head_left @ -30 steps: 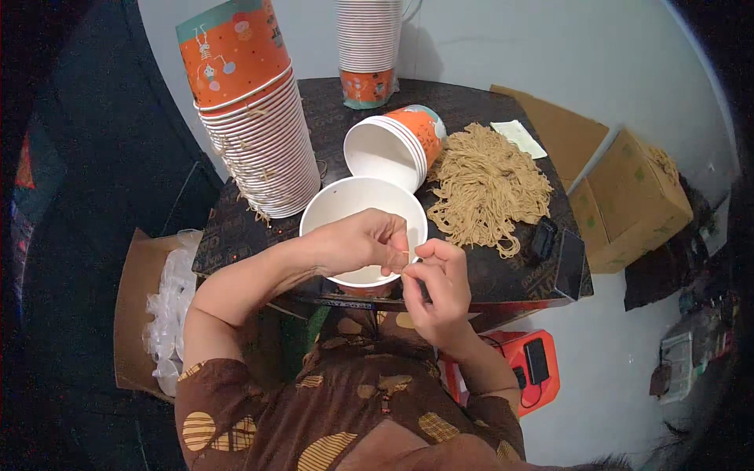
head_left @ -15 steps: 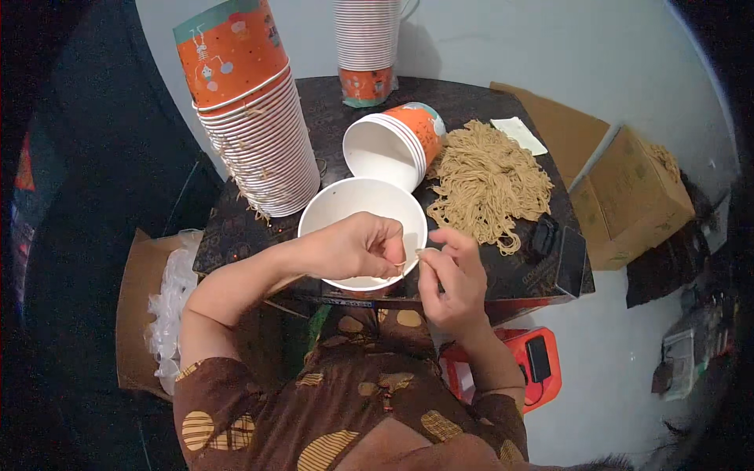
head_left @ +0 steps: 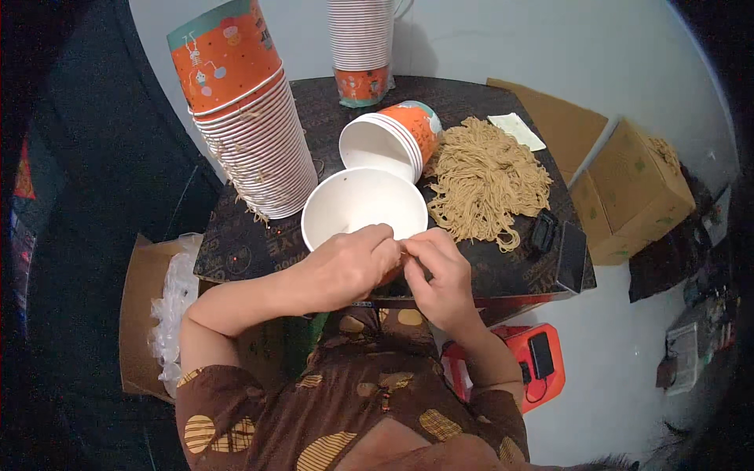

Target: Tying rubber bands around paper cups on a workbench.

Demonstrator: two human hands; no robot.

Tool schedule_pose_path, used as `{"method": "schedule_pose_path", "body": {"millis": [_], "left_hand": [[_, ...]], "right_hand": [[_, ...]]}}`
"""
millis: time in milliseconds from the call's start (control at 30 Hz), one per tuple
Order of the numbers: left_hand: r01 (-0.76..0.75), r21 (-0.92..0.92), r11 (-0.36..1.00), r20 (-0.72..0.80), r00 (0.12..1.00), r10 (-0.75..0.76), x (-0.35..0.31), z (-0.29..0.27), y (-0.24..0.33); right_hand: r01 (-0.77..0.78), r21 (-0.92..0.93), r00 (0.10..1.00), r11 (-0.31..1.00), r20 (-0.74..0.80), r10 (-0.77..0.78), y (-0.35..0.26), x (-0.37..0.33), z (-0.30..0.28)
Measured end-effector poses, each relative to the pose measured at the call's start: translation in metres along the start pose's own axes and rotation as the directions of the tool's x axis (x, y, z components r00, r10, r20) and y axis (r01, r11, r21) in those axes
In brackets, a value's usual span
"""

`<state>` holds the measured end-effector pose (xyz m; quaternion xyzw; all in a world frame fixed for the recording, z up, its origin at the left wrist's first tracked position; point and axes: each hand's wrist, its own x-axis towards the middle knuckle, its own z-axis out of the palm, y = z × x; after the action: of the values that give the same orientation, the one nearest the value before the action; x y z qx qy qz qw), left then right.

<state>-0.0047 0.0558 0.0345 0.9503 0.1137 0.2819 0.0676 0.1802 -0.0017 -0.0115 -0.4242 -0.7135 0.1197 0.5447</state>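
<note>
A paper bucket [head_left: 365, 206], white inside, stands open end up at the table's near edge, with a small hole near its far rim. My left hand [head_left: 349, 265] is closed over the near rim, its thumb hidden. Right beside it, my right hand [head_left: 441, 276] pinches with thumb and forefinger at the rim, fingertips meeting those of the left. Between them is a thin tan cord end, mostly hidden by the fingers. A loose heap of tan cords [head_left: 491, 180] lies to the right of the bucket.
Nested buckets [head_left: 412, 141] lie on their side behind. A tall bucket stack [head_left: 263, 153] with cords along its rims stands left; another stack [head_left: 361, 47] stands at the back. Cardboard boxes [head_left: 636, 188] are at right, a box of clear plastic [head_left: 173, 314] at left, a red stool [head_left: 510, 369] below.
My hands have come together at the bucket's near rim, where they were slightly apart before. The left hand has turned over, its back now upward.
</note>
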Motion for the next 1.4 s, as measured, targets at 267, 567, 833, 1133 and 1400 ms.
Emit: {"method": "schedule_pose_path", "body": {"millis": [267, 567, 833, 1133, 1400], "left_hand": [[-0.049, 0.247, 0.968, -0.079, 0.994, 0.070, -0.013, 0.013, -0.004], [-0.071, 0.294, 0.953, -0.155, 0.981, 0.121, -0.018, 0.018, -0.009], [0.224, -0.175, 0.959, -0.098, 0.965, -0.243, -0.013, 0.007, -0.005], [0.517, -0.413, 0.749, 0.031, 0.830, -0.556, -0.008, 0.002, -0.009], [0.552, -0.330, 0.765, -0.021, 0.806, -0.591, -0.003, 0.004, -0.006]], "right_hand": [[-0.024, 0.007, 0.998, 1.000, 0.066, 0.024, 0.002, 0.004, 0.002], [-0.062, 0.092, 0.991, 0.994, 0.127, 0.050, 0.002, 0.007, 0.001], [-0.114, 0.159, 0.993, 0.981, 0.035, 0.110, -0.001, -0.001, 0.008], [0.234, -0.084, 0.972, 0.969, 0.006, -0.234, 0.004, -0.015, 0.015], [0.266, -0.123, 0.963, 0.956, -0.018, -0.271, 0.007, -0.015, 0.016]]}}
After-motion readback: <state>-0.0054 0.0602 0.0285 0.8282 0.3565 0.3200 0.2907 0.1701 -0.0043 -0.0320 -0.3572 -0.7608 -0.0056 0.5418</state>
